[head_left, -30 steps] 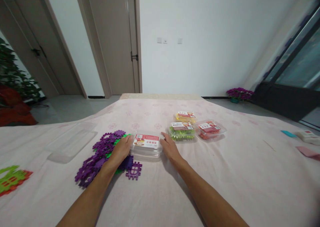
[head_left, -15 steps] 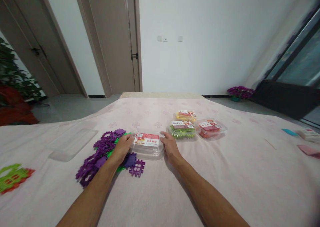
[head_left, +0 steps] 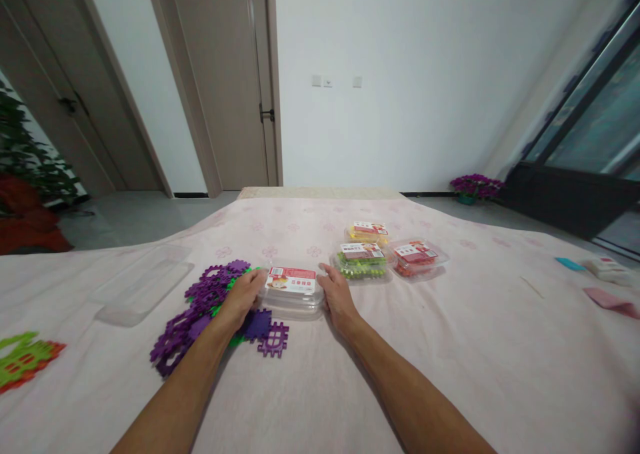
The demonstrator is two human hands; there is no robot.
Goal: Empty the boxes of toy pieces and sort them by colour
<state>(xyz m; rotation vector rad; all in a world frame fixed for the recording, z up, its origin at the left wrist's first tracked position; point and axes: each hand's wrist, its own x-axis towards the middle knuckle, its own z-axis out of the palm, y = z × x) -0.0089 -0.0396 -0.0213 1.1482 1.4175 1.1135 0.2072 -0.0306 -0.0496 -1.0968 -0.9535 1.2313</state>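
A clear plastic box with a red and white label [head_left: 293, 289] rests on the pink bedsheet [head_left: 450, 347]. My left hand [head_left: 243, 296] grips its left end and my right hand [head_left: 337, 297] grips its right end, fingers curled against the sides. Under and left of my left hand lies a pile of purple puzzle-like pieces [head_left: 205, 311] with a few green ones mixed in. One purple piece [head_left: 273, 340] lies apart in front of the box.
Three closed labelled boxes stand behind: green contents [head_left: 361, 263], yellow [head_left: 367, 232], red [head_left: 416, 257]. An empty clear tray [head_left: 143, 284] lies at the left. Green and red pieces [head_left: 23, 361] sit at the far left edge. Small items [head_left: 603, 281] lie at the far right.
Both hands have stayed on the box ends. The box and hands have shifted only slightly; the view moved a little.
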